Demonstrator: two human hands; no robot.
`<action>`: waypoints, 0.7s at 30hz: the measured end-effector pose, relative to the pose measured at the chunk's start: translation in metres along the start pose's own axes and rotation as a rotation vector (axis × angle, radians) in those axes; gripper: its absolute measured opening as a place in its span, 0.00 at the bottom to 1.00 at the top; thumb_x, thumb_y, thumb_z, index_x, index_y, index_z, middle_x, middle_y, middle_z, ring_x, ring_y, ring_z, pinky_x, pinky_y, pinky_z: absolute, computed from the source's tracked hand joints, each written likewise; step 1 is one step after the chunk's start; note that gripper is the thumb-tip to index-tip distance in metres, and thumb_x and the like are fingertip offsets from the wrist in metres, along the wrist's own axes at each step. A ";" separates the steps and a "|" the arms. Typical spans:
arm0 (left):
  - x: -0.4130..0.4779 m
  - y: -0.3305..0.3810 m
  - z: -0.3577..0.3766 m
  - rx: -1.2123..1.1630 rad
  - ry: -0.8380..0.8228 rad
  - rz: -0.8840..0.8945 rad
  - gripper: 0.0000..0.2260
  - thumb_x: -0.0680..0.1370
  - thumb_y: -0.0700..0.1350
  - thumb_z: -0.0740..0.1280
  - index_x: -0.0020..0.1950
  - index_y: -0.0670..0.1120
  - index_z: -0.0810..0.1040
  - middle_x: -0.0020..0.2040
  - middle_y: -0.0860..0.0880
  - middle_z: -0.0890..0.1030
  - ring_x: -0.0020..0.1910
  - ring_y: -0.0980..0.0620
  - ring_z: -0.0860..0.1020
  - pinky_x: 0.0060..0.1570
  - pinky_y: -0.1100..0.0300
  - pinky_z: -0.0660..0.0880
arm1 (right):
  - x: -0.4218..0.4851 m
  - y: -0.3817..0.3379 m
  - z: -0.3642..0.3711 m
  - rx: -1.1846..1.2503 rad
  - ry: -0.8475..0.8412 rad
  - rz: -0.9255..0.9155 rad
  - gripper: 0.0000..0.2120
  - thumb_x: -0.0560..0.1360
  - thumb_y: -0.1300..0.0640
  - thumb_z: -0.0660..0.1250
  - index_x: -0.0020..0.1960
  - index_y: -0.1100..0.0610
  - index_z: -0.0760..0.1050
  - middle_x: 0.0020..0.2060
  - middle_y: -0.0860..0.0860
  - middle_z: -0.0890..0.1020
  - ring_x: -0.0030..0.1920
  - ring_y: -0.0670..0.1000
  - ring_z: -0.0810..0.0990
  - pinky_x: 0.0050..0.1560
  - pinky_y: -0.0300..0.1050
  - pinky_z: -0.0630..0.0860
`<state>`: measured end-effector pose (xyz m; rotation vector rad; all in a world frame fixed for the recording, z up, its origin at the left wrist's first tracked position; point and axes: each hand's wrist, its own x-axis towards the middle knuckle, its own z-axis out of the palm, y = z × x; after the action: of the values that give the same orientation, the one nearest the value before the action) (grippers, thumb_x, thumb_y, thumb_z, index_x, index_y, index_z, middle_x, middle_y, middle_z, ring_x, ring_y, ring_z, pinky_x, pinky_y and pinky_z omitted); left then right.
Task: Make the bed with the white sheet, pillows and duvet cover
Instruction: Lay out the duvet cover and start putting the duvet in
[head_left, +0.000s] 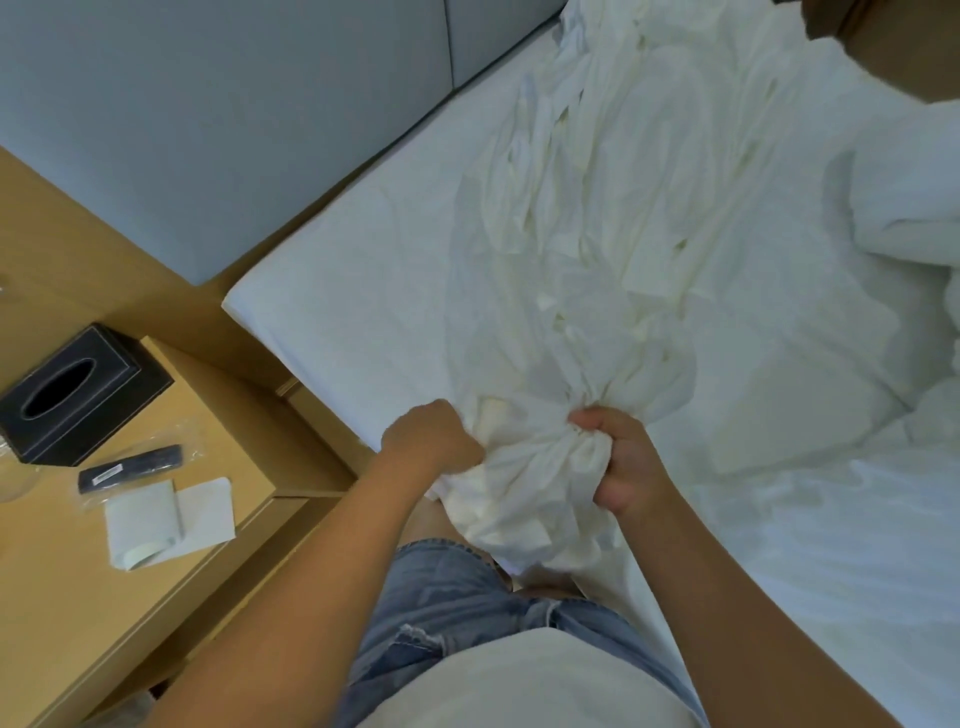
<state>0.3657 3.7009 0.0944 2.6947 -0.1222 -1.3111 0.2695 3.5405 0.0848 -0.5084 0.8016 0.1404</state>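
Both hands grab the crumpled white cotton sheet (587, 249) at the bottom middle of the frame — the left hand (428, 434) and right hand (618, 457) each keep a tight grip, fingers curled into bunched cloth. The sheet stretches up across the white mattress (363, 270).

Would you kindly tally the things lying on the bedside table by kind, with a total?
Tissue box: 1
Remote control in a plastic bag: 1
White paper sheets: 2
Total: 4
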 end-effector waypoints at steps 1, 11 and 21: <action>0.005 0.000 -0.002 0.128 0.020 0.004 0.25 0.71 0.53 0.69 0.63 0.43 0.68 0.54 0.46 0.74 0.54 0.46 0.75 0.47 0.55 0.73 | -0.002 0.001 -0.003 -0.002 -0.011 0.004 0.13 0.64 0.65 0.61 0.39 0.63 0.84 0.42 0.60 0.84 0.42 0.60 0.84 0.44 0.55 0.81; 0.003 0.024 0.025 -0.547 -0.480 0.062 0.26 0.74 0.67 0.61 0.59 0.47 0.75 0.53 0.48 0.79 0.48 0.50 0.78 0.46 0.59 0.73 | -0.018 -0.015 -0.021 -0.141 0.083 0.019 0.14 0.61 0.67 0.66 0.46 0.64 0.81 0.44 0.61 0.84 0.45 0.61 0.83 0.47 0.55 0.77; -0.025 0.062 0.012 -0.853 0.283 0.554 0.15 0.79 0.49 0.63 0.34 0.45 0.68 0.34 0.53 0.69 0.32 0.60 0.69 0.32 0.71 0.66 | -0.028 -0.024 -0.009 -0.407 0.073 0.173 0.21 0.61 0.61 0.76 0.53 0.62 0.79 0.48 0.60 0.84 0.47 0.59 0.84 0.48 0.53 0.79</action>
<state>0.3400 3.6424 0.1168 1.8809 -0.2014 -0.6007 0.2518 3.5176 0.1085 -0.8309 0.8921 0.4533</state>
